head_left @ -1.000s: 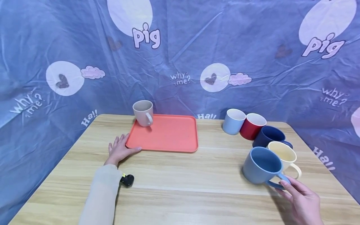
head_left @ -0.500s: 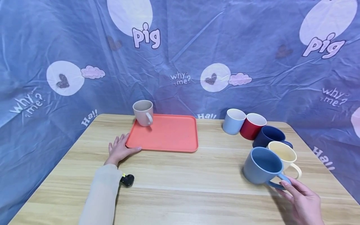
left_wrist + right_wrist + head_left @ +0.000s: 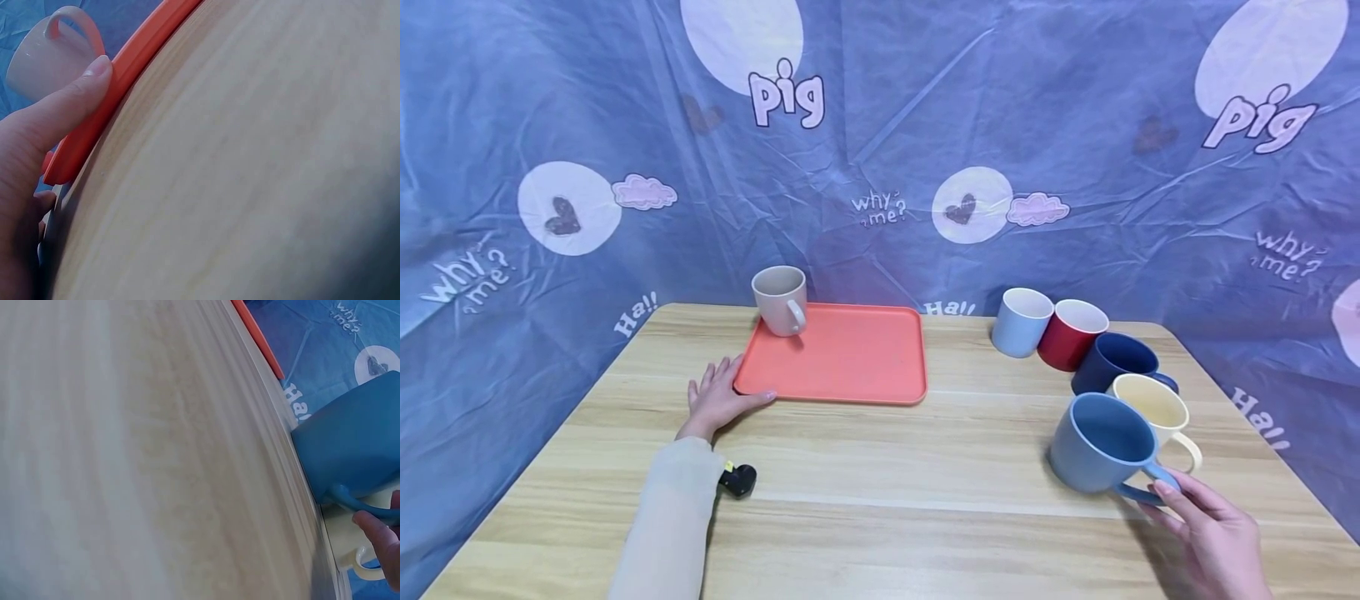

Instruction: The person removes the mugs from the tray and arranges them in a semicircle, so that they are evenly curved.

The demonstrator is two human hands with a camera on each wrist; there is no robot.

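My right hand [image 3: 1213,529] pinches the handle of a blue-grey mug [image 3: 1086,454] at the right of the table. The mug is upright, its handle toward me; in the right wrist view, the thumb [image 3: 375,534] lies against that handle. Just behind it is a cream mug [image 3: 1150,408], partly hidden. At the left, my left hand [image 3: 715,404] rests at the near left corner of a coral-red tray [image 3: 857,358], fingers spread and thumb along the front rim. The left wrist view shows the thumb [image 3: 81,87] on the tray's edge. A light grey mug [image 3: 778,304] stands in the tray's far left corner.
Behind the cream mug, a navy mug [image 3: 1112,367], a red mug [image 3: 1070,337] and a light blue mug [image 3: 1021,325] stand in a slanting row toward the back. A patterned blue cloth [image 3: 880,150] hangs behind the wooden table [image 3: 887,517].
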